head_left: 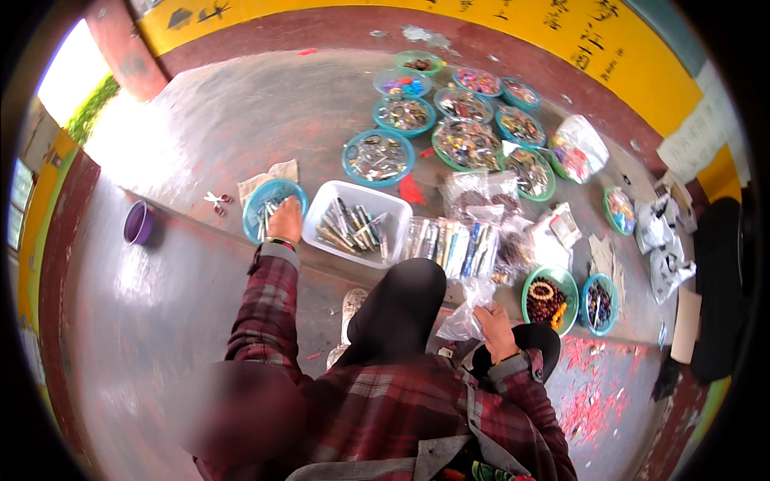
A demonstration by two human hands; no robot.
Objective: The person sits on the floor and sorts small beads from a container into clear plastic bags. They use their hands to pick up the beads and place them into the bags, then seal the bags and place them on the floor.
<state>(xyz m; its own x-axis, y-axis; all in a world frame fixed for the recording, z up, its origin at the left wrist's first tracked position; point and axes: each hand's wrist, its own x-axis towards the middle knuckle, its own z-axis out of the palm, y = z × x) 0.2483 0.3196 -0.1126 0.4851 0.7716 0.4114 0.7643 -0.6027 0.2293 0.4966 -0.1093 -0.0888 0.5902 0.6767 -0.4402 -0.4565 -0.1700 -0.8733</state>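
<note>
My left hand reaches down into a small blue basin of thin, silvery pieces. Its fingers look bent together among them; whatever they hold is hidden. In my right hand, near my knee, a clear plastic bag is gripped by its edge. Between the hands stands a white rectangular tub with several pen-like sticks. Beside the tub lie clear packets of pens. A green basin of beaded bracelets is right of my right hand, next to a blue basin of dark beads.
Several basins of small trinkets, such as a blue basin, stand farther back on the raised floor. Scissors lie left of my left hand. A purple bucket sits on the lower floor. White plastic bags are at the far right.
</note>
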